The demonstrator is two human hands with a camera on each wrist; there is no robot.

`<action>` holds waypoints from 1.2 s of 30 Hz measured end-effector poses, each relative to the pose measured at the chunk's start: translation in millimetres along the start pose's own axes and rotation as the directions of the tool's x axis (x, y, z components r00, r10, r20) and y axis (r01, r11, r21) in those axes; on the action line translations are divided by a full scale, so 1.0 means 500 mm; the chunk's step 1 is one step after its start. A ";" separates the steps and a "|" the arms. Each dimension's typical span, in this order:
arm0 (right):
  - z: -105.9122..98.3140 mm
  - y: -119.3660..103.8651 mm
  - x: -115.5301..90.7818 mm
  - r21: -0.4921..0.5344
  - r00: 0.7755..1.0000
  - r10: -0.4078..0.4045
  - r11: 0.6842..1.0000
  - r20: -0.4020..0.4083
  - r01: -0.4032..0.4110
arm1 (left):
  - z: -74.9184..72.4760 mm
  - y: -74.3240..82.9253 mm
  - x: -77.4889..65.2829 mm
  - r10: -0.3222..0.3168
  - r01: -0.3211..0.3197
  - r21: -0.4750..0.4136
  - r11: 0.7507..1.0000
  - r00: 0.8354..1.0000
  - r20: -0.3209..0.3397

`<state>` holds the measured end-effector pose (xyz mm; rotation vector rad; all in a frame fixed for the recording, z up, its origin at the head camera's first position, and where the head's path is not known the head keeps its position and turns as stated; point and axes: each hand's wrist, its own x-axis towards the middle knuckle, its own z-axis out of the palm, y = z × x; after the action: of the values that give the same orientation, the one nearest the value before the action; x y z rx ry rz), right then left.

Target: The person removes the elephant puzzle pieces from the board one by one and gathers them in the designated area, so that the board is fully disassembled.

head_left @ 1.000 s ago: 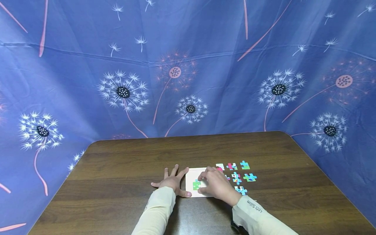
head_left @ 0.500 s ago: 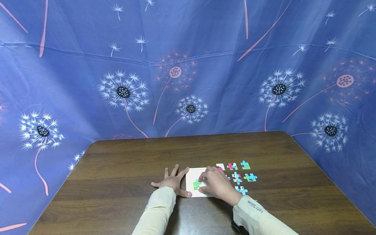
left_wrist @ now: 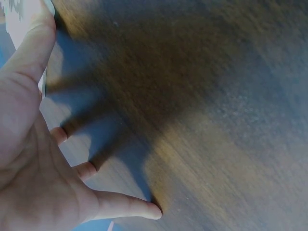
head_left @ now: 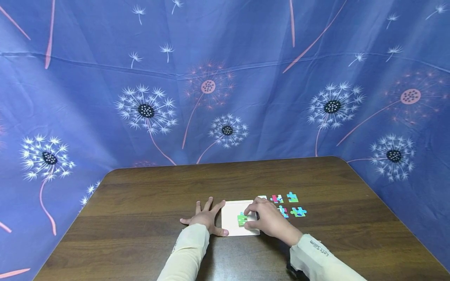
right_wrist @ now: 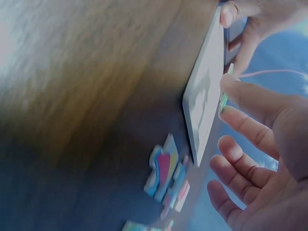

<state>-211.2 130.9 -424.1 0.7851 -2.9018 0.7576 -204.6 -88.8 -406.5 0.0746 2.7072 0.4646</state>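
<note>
A thin white puzzle board (head_left: 230,211) lies on the table between the hands. My left hand (head_left: 204,219) is spread flat at its left side, thumb and index fingertip at the board's edge; in the left wrist view the fingers (left_wrist: 122,206) are straight and apart. My right hand (head_left: 270,219) pinches a green jigsaw piece (head_left: 241,220) between thumb and index finger, over the board. From the right wrist view the piece (right_wrist: 224,99) appears raised off the board, and the other fingers hang loosely curled. Part of the piece is hidden by the fingertips.
Loose jigsaw pieces lie right of the board, among them a red-and-white one (head_left: 277,199), a blue-green one (head_left: 292,197) and another blue-green one (head_left: 299,212). The right hand covers some. A blue dandelion-print cloth (head_left: 267,128) hangs behind the brown wooden table (head_left: 147,203).
The right hand has moved slightly right, and the green piece with it, off its earlier spot on the board. The hand now covers a blue piece seen before. The left hand stays put.
</note>
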 end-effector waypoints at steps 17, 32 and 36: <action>-0.067 0.060 -0.051 -0.020 0.996 0.085 0.996 0.005 -0.085 | 0.009 -0.007 0.009 0.003 -0.003 -0.013 1.000 1.000 0.006; -0.108 0.118 -0.101 -0.027 0.988 0.153 0.988 0.026 -0.152 | 0.007 -0.005 0.003 0.007 -0.008 -0.031 0.999 1.000 -0.008; -0.120 0.130 -0.111 -0.034 0.985 0.169 0.985 0.034 -0.168 | 0.010 -0.008 0.008 0.008 -0.008 -0.038 0.999 1.000 -0.008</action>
<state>-199.4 233.6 -409.6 0.5619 -3.0350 0.7161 -206.4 -90.6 -413.6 0.0734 2.7059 0.5200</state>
